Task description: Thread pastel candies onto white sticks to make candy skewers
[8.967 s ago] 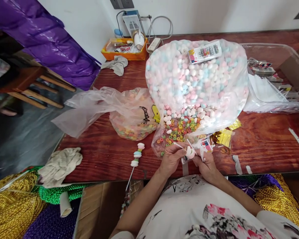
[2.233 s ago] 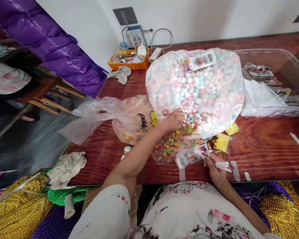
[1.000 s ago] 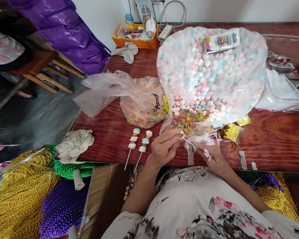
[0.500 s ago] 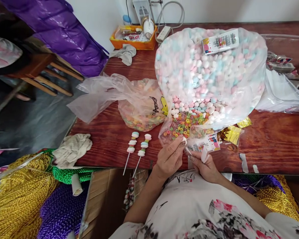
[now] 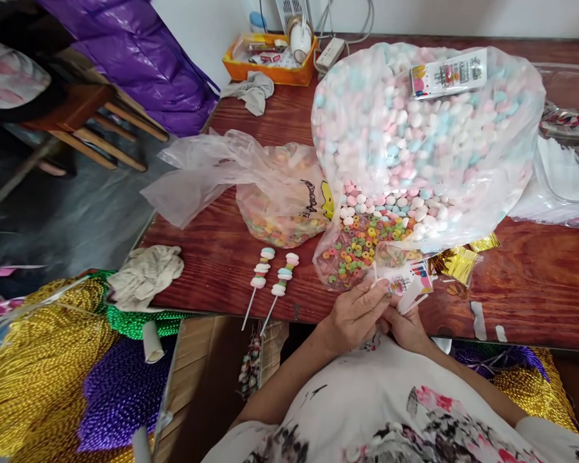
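Note:
My left hand is closed, its fingertips pinching a white marshmallow. A thin white stick tip pokes up just above that marshmallow. Close against it, my right hand is closed around white sticks; their lower parts are hidden by the fingers. Just beyond both hands lie a printed card and an open clear bag of small coloured candy rings. Two candy skewers of stacked marshmallows and rings lie to the left, sticks toward the table edge.
A large clear bag of pastel marshmallows fills the middle of the table. Left of it sits another bag of rings. Gold twist ties, a tub of white sticks or bags, a rag and an orange box stand around.
The left hand has brought the white marshmallow down and right onto the stick's tip, and the two hands now touch. The whole view has shifted slightly.

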A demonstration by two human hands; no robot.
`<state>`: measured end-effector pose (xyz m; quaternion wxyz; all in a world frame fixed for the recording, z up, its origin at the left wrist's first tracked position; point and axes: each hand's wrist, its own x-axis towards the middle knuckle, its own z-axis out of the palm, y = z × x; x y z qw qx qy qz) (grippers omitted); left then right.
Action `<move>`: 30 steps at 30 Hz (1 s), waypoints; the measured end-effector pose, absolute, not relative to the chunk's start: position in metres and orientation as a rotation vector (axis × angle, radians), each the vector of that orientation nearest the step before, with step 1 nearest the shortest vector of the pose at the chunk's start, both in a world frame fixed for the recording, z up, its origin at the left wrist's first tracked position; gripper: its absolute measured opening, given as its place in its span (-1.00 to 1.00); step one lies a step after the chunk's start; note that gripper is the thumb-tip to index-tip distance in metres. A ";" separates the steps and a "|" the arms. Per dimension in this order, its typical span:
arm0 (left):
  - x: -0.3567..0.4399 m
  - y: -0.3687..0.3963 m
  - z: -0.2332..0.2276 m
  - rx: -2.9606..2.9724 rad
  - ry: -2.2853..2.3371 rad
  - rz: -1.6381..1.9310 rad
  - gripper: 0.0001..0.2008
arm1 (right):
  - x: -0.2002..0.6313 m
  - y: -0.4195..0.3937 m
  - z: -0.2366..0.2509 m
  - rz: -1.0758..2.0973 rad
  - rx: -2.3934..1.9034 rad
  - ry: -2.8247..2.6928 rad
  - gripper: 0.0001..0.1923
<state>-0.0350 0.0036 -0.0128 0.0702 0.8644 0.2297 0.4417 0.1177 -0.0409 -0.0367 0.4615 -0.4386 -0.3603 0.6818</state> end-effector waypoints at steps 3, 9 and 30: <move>-0.037 0.007 -0.016 2.461 0.760 1.329 -0.56 | 0.125 -0.033 -0.030 1.557 -1.181 -0.941 -0.59; -0.080 0.044 -0.009 2.224 1.470 1.172 -0.71 | 0.162 -0.014 -0.025 1.233 -1.390 -1.006 -0.68; -0.065 0.054 -0.016 1.098 1.152 1.278 -0.72 | 0.158 -0.025 -0.027 0.989 -1.184 -1.772 -0.59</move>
